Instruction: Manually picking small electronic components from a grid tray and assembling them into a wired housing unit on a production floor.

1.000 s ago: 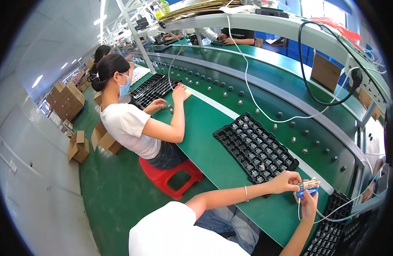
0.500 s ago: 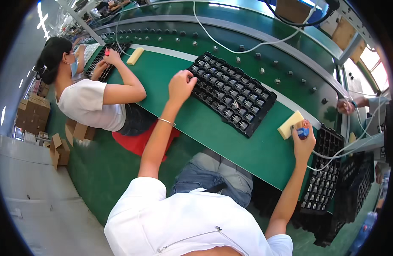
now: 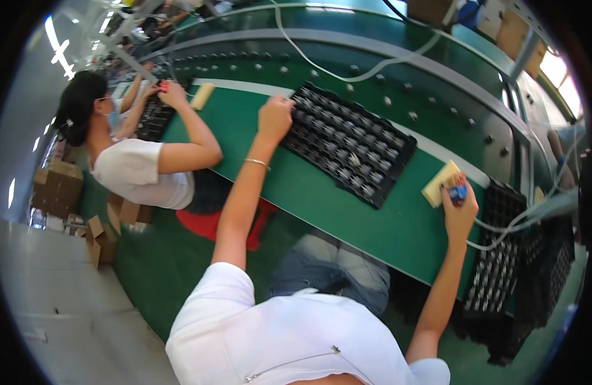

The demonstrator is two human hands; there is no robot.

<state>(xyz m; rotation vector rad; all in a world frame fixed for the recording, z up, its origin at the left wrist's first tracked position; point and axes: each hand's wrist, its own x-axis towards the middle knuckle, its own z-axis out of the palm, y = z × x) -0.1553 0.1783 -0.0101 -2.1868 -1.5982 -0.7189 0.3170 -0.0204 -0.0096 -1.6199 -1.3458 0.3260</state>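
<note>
A black keyboard [image 3: 350, 144] with bare switches lies slanted on the green belt [image 3: 257, 154]. My left hand [image 3: 275, 117] grips its near left corner, fingers curled over the edge. My right hand [image 3: 460, 208] is closed around a small blue tool [image 3: 457, 192] with a pale cable [image 3: 508, 224] trailing to the right. The hand rests on the belt beside a yellow block [image 3: 439, 183].
A co-worker in a white shirt [image 3: 139, 170] sits to my left on a red stool [image 3: 209, 224], hands on another keyboard [image 3: 156, 112]. Stacked black keyboard trays [image 3: 501, 269] stand at my right. Cardboard boxes [image 3: 55, 186] sit on the floor.
My left hand left the blue tool and went over to the keyboard's corner. My right hand came down with the tool beside the yellow block. The view swung downward.
</note>
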